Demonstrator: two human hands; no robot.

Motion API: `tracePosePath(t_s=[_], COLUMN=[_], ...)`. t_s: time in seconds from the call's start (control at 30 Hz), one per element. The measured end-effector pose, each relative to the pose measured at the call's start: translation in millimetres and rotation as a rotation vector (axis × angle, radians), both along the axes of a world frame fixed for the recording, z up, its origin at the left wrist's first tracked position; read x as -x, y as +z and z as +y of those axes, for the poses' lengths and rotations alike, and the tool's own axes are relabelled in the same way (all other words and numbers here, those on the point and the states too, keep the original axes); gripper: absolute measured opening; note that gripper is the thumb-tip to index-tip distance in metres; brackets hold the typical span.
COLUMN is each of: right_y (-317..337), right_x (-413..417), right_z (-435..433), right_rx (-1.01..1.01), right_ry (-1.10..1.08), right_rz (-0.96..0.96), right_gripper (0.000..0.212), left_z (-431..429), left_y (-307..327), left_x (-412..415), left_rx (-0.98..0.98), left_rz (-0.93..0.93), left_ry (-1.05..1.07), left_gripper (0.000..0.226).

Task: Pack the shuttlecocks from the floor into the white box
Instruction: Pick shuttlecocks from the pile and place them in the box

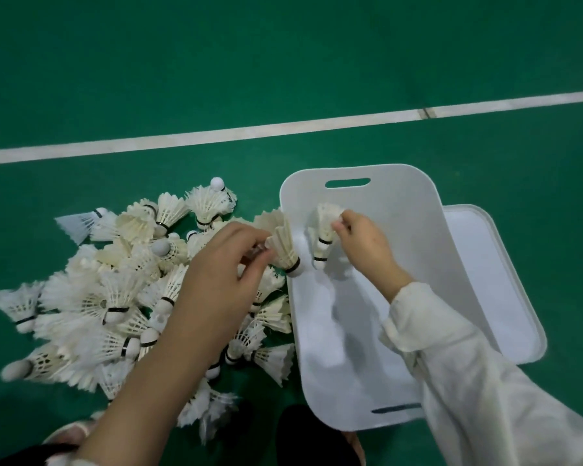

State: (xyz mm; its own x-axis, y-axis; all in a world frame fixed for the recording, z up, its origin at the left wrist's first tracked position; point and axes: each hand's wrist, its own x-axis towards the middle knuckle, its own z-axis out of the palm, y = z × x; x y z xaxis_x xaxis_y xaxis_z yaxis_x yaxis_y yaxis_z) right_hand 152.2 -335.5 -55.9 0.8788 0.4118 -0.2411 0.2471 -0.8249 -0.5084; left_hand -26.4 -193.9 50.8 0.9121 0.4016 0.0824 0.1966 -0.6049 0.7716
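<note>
**At the fingertips: two shuttlecocks, cork ends down, at the white box**

Just past the fingertips of the left hand (229, 264), a shuttlecock (285, 247) is pinched by its feather skirt. Its long axis stands nearly upright, and the cork points down and away from the fingers, right at the left rim of the white box (401, 203). The right hand (360, 240) is inside the box and pinches a nested stack (323, 233), which seems to be two pieces. This stack also hangs cork down below the fingers, above the box floor. I judge that the right hand is nearer to releasing. Under the left wrist lies the big pile of shuttlecocks (115, 297), so most of the work remains.
</note>
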Motion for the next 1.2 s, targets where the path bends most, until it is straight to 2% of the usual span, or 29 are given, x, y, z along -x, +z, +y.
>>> tracePosePath(t_s=[0.07, 0.17, 0.4, 0.53, 0.63, 0.7, 0.77, 0.83, 0.9, 0.93, 1.0, 1.07, 1.13, 1.2], right_y=[-6, -25, -43, -39, -23, 2, 39, 81, 124, 141, 154, 149, 138, 124], right_x=[3, 7, 11, 7, 8, 10, 13, 24, 44, 53, 64, 66, 62, 53], right_z=[18, 33, 40, 37, 33, 25, 15, 5, -1, -3, -3, 0, -1, -8], right_rx=[-0.013, 0.070, 0.255, 0.265, 0.271, 0.301, 0.216, -0.085, -0.358, -0.419, -0.429, -0.390, -0.368, -0.351], right_ry=[0.083, 0.175, 0.255, 0.266, 0.287, 0.274, 0.215, 0.202, 0.291, 0.357, 0.444, 0.442, 0.351, 0.237], right_rz=[-0.005, 0.044, -0.034, 0.032, 0.140, 0.125, 0.010, -0.070, -0.028, 0.015, 0.060, -0.023, -0.097, -0.173], right_gripper=[0.021, 0.024, 0.022, 0.025, 0.041, 0.055, 0.052, 0.040, 0.040, 0.044, 0.047, 0.032, 0.010, 0.006], left_z=[2, 1, 4, 4, 6, 8, 8, 8, 7, 7, 4, 1, 1, 7], left_y=[0, 1, -2, -1, -2, -1, 3, 10, 18, 23, 29, 32, 31, 24], left_x=[-1, -5, -10, -10, -11, -12, -15, -18, -21, -22, -25, -25, -22, -17], left_rx=[-0.003, -0.014, -0.030, -0.011, -0.009, -0.019, -0.030, -0.041, -0.052, -0.054, -0.043, -0.016, 0.041, 0.087], left_rz=[-0.008, -0.012, -0.014, -0.006, 0.022, 0.039, 0.044, 0.029, -0.012, -0.039, -0.095, -0.147, -0.191, -0.196], left_ry=[0.008, -0.002, -0.020, -0.022, -0.020, -0.030, -0.050, -0.069, -0.085, -0.097, -0.134, -0.168, -0.172, -0.098], left_gripper=[0.006, 0.006, 0.010, 0.015, 0.007, 0.004, 0.002, 0.003, 0.005, 0.006, 0.007, 0.006, 0.012, 0.021])
